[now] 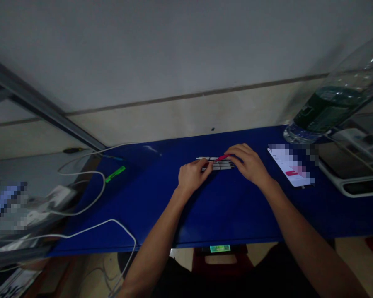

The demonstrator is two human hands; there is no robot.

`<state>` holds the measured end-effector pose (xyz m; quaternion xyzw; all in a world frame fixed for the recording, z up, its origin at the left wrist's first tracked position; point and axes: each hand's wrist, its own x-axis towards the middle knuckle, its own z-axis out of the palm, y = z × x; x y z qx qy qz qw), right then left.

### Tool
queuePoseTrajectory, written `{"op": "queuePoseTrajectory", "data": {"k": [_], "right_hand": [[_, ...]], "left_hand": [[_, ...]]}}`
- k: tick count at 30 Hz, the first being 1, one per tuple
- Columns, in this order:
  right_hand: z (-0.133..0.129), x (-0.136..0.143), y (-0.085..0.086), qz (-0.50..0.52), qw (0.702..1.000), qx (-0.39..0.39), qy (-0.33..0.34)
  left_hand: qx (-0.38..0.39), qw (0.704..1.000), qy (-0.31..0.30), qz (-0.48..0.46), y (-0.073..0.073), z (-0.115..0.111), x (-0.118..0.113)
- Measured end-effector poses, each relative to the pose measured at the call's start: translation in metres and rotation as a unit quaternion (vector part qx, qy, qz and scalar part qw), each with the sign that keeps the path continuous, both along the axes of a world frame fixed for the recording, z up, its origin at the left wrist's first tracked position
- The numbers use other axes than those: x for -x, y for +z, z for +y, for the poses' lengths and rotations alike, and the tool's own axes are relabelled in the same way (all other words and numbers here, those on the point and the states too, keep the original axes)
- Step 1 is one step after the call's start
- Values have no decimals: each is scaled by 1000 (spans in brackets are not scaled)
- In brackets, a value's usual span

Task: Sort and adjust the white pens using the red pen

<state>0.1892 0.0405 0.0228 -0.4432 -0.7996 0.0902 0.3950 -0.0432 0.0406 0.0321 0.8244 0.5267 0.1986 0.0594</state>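
Observation:
A red pen is held slightly tilted just above several white-and-grey pens that lie side by side on the blue tabletop. My right hand pinches its right end between thumb and fingers. On the other side, my left hand has its fingers closed at the pen's left end, low over the row of pens. The left fingers cover part of the row, and their exact grip is partly hidden.
Right of my hands lies a lit phone; beyond it stand a large clear bottle and a grey-white device with a dark panel. At left are a green cutter-like tool, a white cable and a metal frame post.

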Motion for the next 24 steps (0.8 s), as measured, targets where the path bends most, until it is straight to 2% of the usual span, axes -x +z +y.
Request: {"op": "queuePoseTrajectory", "data": {"k": [10,16,20,24], "right_hand": [[-1,6,-1,38,999,22,20],[-4,19,-5,38,994,65,78],[-5,25,-10,61,989,120,62],[-5,25,-10,70,980,179,45]], "left_hand": [[9,999,-42,25,2,0,-1],[13,997,-65,39,1,-4,-5],[29,995,-97,22,1,-5,-7],[55,993,-103,-11,5,-4,-5]]}}
